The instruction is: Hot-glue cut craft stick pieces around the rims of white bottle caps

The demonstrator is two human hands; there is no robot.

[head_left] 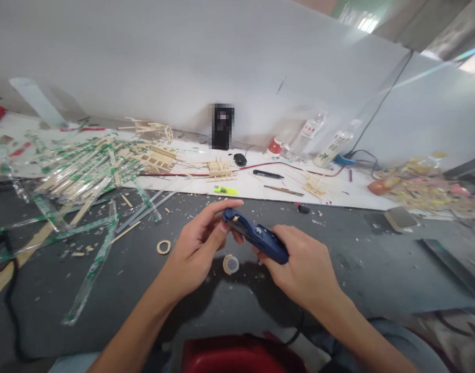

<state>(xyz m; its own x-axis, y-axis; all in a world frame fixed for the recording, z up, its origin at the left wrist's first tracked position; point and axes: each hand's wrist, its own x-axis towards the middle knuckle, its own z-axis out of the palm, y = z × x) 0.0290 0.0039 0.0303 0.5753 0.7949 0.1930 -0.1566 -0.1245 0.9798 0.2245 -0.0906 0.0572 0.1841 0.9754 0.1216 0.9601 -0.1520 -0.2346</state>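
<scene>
A dark blue handheld tool (266, 242) is held above the dark table (136, 290). My right hand (302, 259) is wrapped round its lower right part. At the tool's upper left end, my left hand (200, 241) grips with thumb and fingers; whether a small piece is pinched there I cannot make out. Below and between the hands lies a small round translucent cap (232, 264) with a wooden ring round its left edge. Another light wooden ring (163, 247) rests left of my left hand.
Clear-and-green plastic wrappers with wooden sticks (82, 176) pile up at left. Small wooden models (219, 168), a yellow-green highlighter (225, 190), a black pen (268, 174), a red cup (275, 147) and bottles (336, 145) stand or lie behind. A grey block (401, 219) sits at right.
</scene>
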